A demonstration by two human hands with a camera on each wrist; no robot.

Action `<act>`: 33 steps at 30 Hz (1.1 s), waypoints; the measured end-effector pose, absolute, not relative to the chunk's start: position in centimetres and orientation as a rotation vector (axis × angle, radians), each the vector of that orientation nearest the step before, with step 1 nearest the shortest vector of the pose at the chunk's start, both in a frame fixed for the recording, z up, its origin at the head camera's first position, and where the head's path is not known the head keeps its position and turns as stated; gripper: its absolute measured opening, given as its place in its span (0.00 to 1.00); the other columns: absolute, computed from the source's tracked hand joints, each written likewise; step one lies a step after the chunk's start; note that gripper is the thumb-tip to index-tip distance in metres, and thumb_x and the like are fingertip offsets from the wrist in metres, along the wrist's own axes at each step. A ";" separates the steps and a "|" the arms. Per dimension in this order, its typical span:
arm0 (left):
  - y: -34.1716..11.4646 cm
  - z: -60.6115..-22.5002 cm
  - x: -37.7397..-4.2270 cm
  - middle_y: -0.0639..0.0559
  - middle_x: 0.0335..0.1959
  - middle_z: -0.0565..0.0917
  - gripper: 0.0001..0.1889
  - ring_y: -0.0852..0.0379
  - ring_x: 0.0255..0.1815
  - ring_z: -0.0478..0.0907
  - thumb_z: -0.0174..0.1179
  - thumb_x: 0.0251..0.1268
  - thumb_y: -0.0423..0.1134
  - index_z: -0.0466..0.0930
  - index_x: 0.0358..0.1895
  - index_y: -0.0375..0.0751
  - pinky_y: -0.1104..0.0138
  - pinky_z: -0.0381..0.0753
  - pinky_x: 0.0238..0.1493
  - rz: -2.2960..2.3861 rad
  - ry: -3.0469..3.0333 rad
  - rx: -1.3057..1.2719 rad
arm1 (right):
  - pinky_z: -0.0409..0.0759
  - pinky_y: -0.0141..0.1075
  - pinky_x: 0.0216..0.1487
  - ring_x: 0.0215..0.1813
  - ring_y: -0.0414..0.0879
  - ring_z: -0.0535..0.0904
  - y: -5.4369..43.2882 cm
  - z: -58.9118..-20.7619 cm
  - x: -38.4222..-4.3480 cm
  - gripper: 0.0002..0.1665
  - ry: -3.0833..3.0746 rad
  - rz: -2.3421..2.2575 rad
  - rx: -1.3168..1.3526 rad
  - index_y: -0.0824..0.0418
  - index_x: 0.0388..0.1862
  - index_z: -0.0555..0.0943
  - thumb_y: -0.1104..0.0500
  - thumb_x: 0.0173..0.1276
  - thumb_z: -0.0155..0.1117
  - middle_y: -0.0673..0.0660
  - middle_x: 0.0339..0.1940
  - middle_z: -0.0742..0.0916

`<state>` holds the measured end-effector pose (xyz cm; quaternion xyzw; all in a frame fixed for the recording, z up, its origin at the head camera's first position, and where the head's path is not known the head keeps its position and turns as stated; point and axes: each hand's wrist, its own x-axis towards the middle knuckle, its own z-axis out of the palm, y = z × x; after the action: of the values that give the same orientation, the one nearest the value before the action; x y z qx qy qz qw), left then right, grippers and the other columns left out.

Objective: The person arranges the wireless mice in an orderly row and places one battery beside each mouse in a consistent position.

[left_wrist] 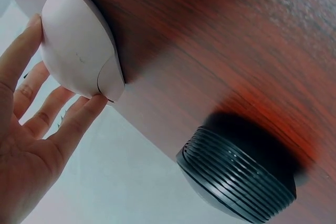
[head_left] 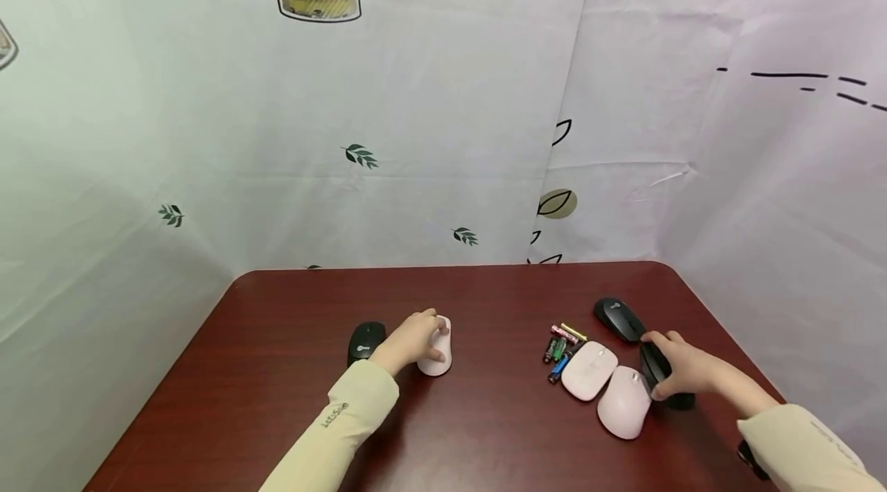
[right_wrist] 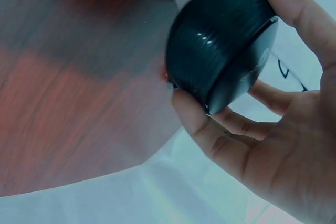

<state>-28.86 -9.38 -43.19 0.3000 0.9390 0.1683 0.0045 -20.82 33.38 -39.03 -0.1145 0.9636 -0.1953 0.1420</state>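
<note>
The left hand (head_left: 414, 339) pinches a white mouse (head_left: 440, 357) from its sides, thumb and fingers set apart around the shell; whether the underside meets the dark red table (head_left: 485, 430) cannot be told. Just left of that grip, by the wrist, lies a black mouse (head_left: 366, 339) with ribbed sides, clear of the fingers. Well to the right of it, the right hand (head_left: 686, 369) has thumb and fingers bent around a second black mouse (right_wrist: 220, 40), pinching it by its edges; in the right wrist view this mouse is tilted within the grip. Close on the left of the right hand sits a pale pink mouse (head_left: 625, 403), and whether it touches the gripped one cannot be told. Farther left of this grip is another white mouse (head_left: 589, 370), and past that a small cluster of batteries (head_left: 560, 349) in pink, gold, green and blue. Ahead of the right hand and slightly left, a third black mouse (head_left: 620, 319) lies flat, near the fingertips. Beyond both grips, a pale cloth (head_left: 416, 92) printed with leaves hangs behind the far table edge.
</note>
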 end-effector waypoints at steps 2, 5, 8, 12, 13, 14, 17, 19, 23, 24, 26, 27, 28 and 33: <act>-9.3 -43.1 -28.9 0.48 0.34 0.76 0.19 0.47 0.38 0.77 0.76 0.38 0.38 0.80 0.36 0.38 0.58 0.76 0.44 0.519 2.946 0.946 | 0.74 0.43 0.35 0.39 0.55 0.74 32.9 -38.8 -20.9 0.48 2.810 -0.560 -0.343 0.77 0.61 0.62 0.60 0.45 0.75 0.76 0.47 0.69; -9.1 -43.0 -28.9 0.47 0.34 0.76 0.19 0.46 0.38 0.77 0.76 0.38 0.38 0.80 0.36 0.38 0.57 0.76 0.44 0.521 2.945 0.938 | 0.74 0.42 0.34 0.39 0.54 0.74 32.1 -38.6 -21.2 0.49 2.815 -0.569 -0.327 0.77 0.62 0.62 0.59 0.45 0.75 0.76 0.48 0.69; -9.0 -42.9 -28.8 0.47 0.35 0.76 0.18 0.45 0.38 0.77 0.76 0.38 0.38 0.80 0.35 0.38 0.57 0.76 0.44 0.517 2.943 0.932 | 0.75 0.43 0.34 0.40 0.56 0.74 31.3 -38.3 -21.7 0.49 2.809 -0.566 -0.338 0.77 0.63 0.61 0.60 0.46 0.74 0.77 0.49 0.69; -8.9 -42.7 -28.7 0.46 0.34 0.76 0.18 0.45 0.38 0.77 0.76 0.38 0.36 0.80 0.35 0.38 0.57 0.76 0.43 0.517 2.938 0.933 | 0.76 0.45 0.35 0.40 0.56 0.73 30.3 -38.1 -22.2 0.50 2.805 -0.550 -0.353 0.77 0.64 0.61 0.61 0.45 0.73 0.76 0.49 0.69; -8.9 -42.7 -28.7 0.46 0.34 0.76 0.18 0.45 0.38 0.77 0.76 0.38 0.36 0.80 0.35 0.38 0.57 0.76 0.44 0.512 2.937 0.933 | 0.76 0.45 0.35 0.40 0.56 0.73 30.0 -38.1 -22.3 0.50 2.803 -0.544 -0.358 0.77 0.64 0.60 0.61 0.45 0.73 0.76 0.50 0.69; -8.8 -42.7 -28.7 0.46 0.34 0.76 0.18 0.45 0.38 0.77 0.76 0.38 0.36 0.80 0.35 0.38 0.57 0.76 0.44 0.508 2.937 0.933 | 0.76 0.45 0.35 0.40 0.56 0.74 29.8 -38.0 -22.4 0.50 2.805 -0.535 -0.368 0.77 0.64 0.60 0.61 0.45 0.74 0.77 0.51 0.68; -8.8 -42.8 -28.8 0.46 0.35 0.76 0.18 0.44 0.38 0.77 0.76 0.37 0.37 0.80 0.35 0.39 0.57 0.76 0.44 0.495 2.939 0.923 | 0.76 0.46 0.36 0.41 0.56 0.75 29.0 -37.8 -22.7 0.51 2.803 -0.527 -0.395 0.76 0.65 0.60 0.61 0.45 0.74 0.79 0.53 0.67; -8.8 -42.9 -28.9 0.46 0.35 0.76 0.18 0.44 0.39 0.77 0.76 0.38 0.37 0.80 0.35 0.39 0.57 0.76 0.44 0.484 2.939 0.921 | 0.77 0.46 0.36 0.41 0.56 0.76 28.4 -37.6 -23.0 0.50 2.803 -0.526 -0.410 0.76 0.65 0.60 0.61 0.46 0.73 0.80 0.54 0.66; -8.8 -42.9 -29.0 0.46 0.35 0.76 0.18 0.45 0.38 0.77 0.76 0.38 0.37 0.80 0.35 0.39 0.58 0.76 0.44 0.478 2.941 0.930 | 0.77 0.45 0.35 0.41 0.57 0.77 27.2 -37.0 -23.5 0.50 2.796 -0.520 -0.449 0.75 0.66 0.60 0.61 0.46 0.72 0.81 0.57 0.65; -8.8 -42.9 -29.0 0.47 0.35 0.76 0.18 0.45 0.38 0.77 0.76 0.38 0.37 0.80 0.35 0.39 0.58 0.76 0.44 0.473 2.943 0.930 | 0.76 0.45 0.34 0.42 0.58 0.77 26.8 -36.9 -23.7 0.50 2.794 -0.510 -0.462 0.75 0.66 0.60 0.60 0.46 0.72 0.81 0.57 0.66; -8.8 -43.0 -29.1 0.47 0.36 0.77 0.18 0.46 0.38 0.77 0.76 0.37 0.38 0.80 0.34 0.40 0.58 0.76 0.43 0.463 2.949 0.934 | 0.76 0.46 0.35 0.42 0.58 0.77 26.1 -36.7 -24.0 0.50 2.790 -0.493 -0.488 0.74 0.66 0.60 0.60 0.47 0.72 0.81 0.57 0.66; -8.8 -43.0 -29.1 0.47 0.36 0.77 0.18 0.46 0.38 0.76 0.76 0.38 0.38 0.80 0.35 0.40 0.59 0.76 0.43 0.458 2.950 0.933 | 0.76 0.46 0.35 0.42 0.58 0.76 25.7 -36.7 -24.2 0.49 2.786 -0.489 -0.491 0.74 0.66 0.60 0.60 0.47 0.72 0.80 0.57 0.67; -8.8 -43.0 -29.1 0.48 0.36 0.77 0.18 0.47 0.38 0.76 0.76 0.38 0.38 0.80 0.35 0.40 0.59 0.76 0.43 0.451 2.950 0.930 | 0.76 0.46 0.35 0.42 0.58 0.76 25.4 -36.6 -24.4 0.49 2.783 -0.490 -0.501 0.74 0.66 0.60 0.60 0.48 0.72 0.79 0.56 0.68; -8.8 -43.0 -29.1 0.47 0.35 0.76 0.18 0.45 0.38 0.76 0.76 0.38 0.38 0.80 0.35 0.40 0.58 0.76 0.43 0.458 2.940 0.926 | 0.75 0.43 0.34 0.37 0.52 0.76 23.6 -36.9 -25.2 0.47 2.769 -0.485 -0.541 0.71 0.66 0.61 0.61 0.49 0.72 0.75 0.53 0.70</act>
<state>-29.07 -8.82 -43.05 0.2970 0.9434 0.1471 0.0126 -25.21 23.61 -36.94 -0.1872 0.9578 -0.1677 0.1392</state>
